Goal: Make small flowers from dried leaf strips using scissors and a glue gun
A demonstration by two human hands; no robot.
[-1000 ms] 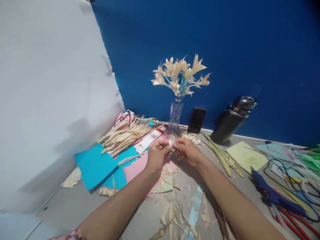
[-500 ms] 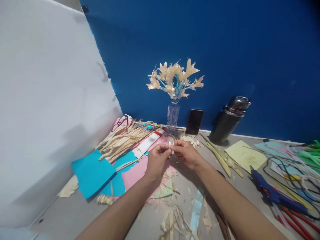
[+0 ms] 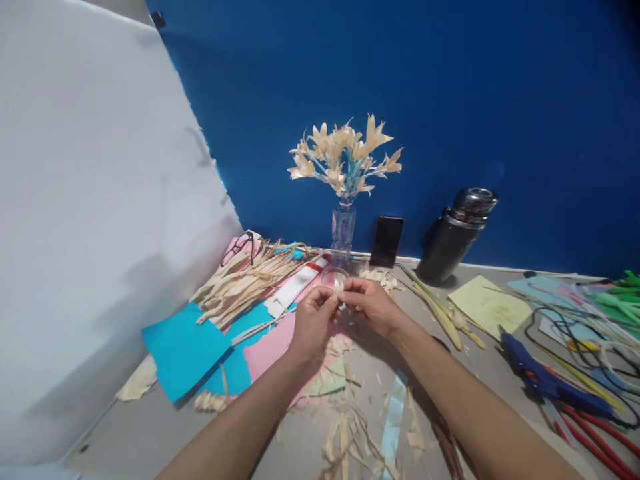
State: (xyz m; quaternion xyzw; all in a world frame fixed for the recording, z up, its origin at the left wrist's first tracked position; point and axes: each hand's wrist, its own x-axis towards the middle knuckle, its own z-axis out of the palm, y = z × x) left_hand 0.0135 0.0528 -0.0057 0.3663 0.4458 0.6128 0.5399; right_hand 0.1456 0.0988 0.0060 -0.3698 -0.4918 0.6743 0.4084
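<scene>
Both hands meet over the middle of the table. My left hand [image 3: 314, 320] is closed, thumb and forefinger pinching a small white petal-like piece [image 3: 339, 286]. From the other side, my right hand [image 3: 374, 308] pinches the same piece between its fingertips; its lower end is hidden by the fingers. Just behind the fingertips lies a round ring [image 3: 327, 272], perhaps a tape roll. Further back stands a clear bottle [image 3: 343, 233] holding cream flowers [image 3: 345, 150] on bluish stems. Small pale petal pieces [image 3: 383, 277] lie beyond my right hand.
Dried husk strips [image 3: 250, 277], blue paper [image 3: 187, 350] and pink paper [image 3: 267, 347] lie left. A phone [image 3: 387, 241] and a dark flask [image 3: 455, 237] stand by the blue wall. At right are a yellow sheet [image 3: 490, 307], a blue glue gun [image 3: 545, 380] and cables. Husk scraps [image 3: 345, 440] litter the front.
The view has shifted slightly, so the flowers and flask appear further left. My hands stay together, their fingertips adjusting a little on the white piece.
</scene>
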